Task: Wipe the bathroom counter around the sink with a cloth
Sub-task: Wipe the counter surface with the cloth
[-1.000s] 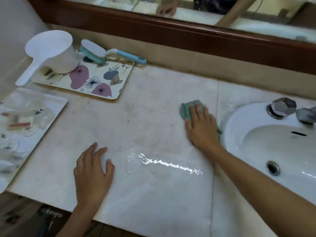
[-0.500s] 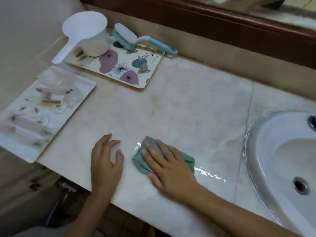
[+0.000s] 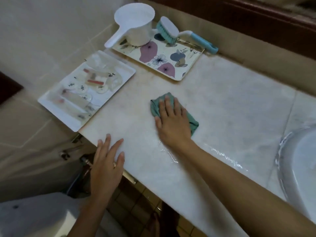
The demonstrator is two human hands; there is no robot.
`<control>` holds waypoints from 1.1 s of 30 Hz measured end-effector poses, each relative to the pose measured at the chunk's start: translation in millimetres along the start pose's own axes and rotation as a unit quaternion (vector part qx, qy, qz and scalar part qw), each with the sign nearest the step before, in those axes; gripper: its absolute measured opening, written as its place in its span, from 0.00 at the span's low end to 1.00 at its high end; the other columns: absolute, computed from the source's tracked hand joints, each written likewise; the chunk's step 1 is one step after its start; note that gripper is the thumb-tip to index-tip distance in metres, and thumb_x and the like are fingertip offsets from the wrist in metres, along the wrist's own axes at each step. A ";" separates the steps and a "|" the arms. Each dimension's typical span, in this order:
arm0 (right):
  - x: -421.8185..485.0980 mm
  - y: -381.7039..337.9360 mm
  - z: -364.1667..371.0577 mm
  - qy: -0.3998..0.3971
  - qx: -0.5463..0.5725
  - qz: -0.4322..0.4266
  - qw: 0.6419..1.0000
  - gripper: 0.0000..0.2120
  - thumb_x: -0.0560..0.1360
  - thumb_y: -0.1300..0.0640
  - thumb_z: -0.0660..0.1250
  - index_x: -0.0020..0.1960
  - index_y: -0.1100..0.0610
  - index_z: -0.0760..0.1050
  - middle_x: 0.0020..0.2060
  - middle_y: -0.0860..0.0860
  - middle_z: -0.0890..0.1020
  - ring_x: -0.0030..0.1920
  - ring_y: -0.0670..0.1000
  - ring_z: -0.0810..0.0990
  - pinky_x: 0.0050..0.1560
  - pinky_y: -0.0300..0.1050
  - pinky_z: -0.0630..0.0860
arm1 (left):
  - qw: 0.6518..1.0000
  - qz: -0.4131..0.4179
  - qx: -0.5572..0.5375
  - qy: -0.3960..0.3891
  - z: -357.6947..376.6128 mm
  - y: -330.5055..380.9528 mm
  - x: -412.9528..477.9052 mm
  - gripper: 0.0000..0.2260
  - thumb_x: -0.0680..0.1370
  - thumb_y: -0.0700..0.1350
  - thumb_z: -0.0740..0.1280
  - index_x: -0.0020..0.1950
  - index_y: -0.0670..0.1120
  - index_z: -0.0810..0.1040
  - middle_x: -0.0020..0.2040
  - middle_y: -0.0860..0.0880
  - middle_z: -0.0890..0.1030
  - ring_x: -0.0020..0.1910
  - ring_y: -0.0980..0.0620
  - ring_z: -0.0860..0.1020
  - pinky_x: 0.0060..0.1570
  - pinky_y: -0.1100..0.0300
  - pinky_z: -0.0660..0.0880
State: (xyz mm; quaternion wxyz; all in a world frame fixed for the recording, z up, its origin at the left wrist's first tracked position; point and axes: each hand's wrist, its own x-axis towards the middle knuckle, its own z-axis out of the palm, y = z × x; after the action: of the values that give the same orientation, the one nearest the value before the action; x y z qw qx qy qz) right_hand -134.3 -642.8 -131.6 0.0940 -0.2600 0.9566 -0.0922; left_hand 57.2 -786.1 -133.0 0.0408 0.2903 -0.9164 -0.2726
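Observation:
A pale marble counter (image 3: pixel 230 103) runs from the left end to the white sink (image 3: pixel 301 161) at the right edge. A folded green cloth (image 3: pixel 154 108) lies flat near the middle of the counter. My right hand (image 3: pixel 172 120) presses down on the cloth with straight fingers, covering most of it. My left hand (image 3: pixel 106 161) rests flat on the counter's front edge, fingers spread, holding nothing. A wet streak (image 3: pixel 222 156) glistens between my right forearm and the sink.
A floral tray (image 3: pixel 171 65) at the back holds a white scoop (image 3: pixel 135 26) and a blue-handled scrub brush (image 3: pixel 181 35). A white tray (image 3: pixel 71 120) of small toiletries sits at the counter's left end. A brown mirror frame (image 3: pixel 256 19) runs behind.
My right hand slid the cloth from beside the sink to the front edge, then back toward the middle left. The view shifted left. My left hand stayed near the front edge.

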 end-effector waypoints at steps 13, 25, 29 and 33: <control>-2.8 28.1 -11.1 -0.038 -0.089 -0.213 0.972 0.29 0.79 0.38 0.40 0.78 0.43 0.43 0.78 0.44 0.47 0.78 0.49 0.44 0.75 0.52 0.50 | 0.998 0.035 -0.059 0.012 -0.3 -12.0 -2.3 0.25 0.78 0.53 0.53 0.76 0.54 0.63 0.77 0.64 0.52 0.76 0.66 0.42 0.70 0.67 0.48; -105.8 -48.6 17.5 -0.037 -0.050 -0.214 0.975 0.29 0.81 0.41 0.45 0.79 0.51 0.49 0.78 0.50 0.51 0.78 0.56 0.46 0.74 0.58 0.54 | 0.999 0.033 -0.030 -0.018 -10.1 -11.9 -1.2 0.22 0.83 0.48 0.56 0.77 0.56 0.61 0.78 0.62 0.51 0.76 0.63 0.43 0.68 0.60 0.52; -159.0 -1.5 19.0 -0.076 -0.084 -0.323 0.940 0.28 0.82 0.40 0.44 0.79 0.47 0.46 0.79 0.48 0.50 0.78 0.54 0.45 0.73 0.54 0.48 | 0.999 0.029 -0.033 0.000 -7.0 -4.9 -6.8 0.21 0.83 0.48 0.54 0.78 0.55 0.60 0.79 0.60 0.51 0.77 0.60 0.43 0.69 0.57 0.52; -117.6 16.5 4.6 -0.049 -0.061 -0.217 0.973 0.27 0.81 0.40 0.44 0.78 0.45 0.49 0.78 0.45 0.51 0.78 0.51 0.46 0.74 0.52 0.49 | 1.000 0.018 -0.007 -0.017 -5.1 -2.9 -5.4 0.22 0.83 0.47 0.52 0.78 0.53 0.59 0.80 0.57 0.50 0.78 0.56 0.44 0.71 0.53 0.54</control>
State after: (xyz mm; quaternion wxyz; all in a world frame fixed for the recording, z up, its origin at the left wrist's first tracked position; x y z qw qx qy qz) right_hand -41.5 -568.8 -124.3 0.1021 -0.4711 0.8753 -0.0387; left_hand 64.4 -787.6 -129.7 0.0320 0.2692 -0.9201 -0.2827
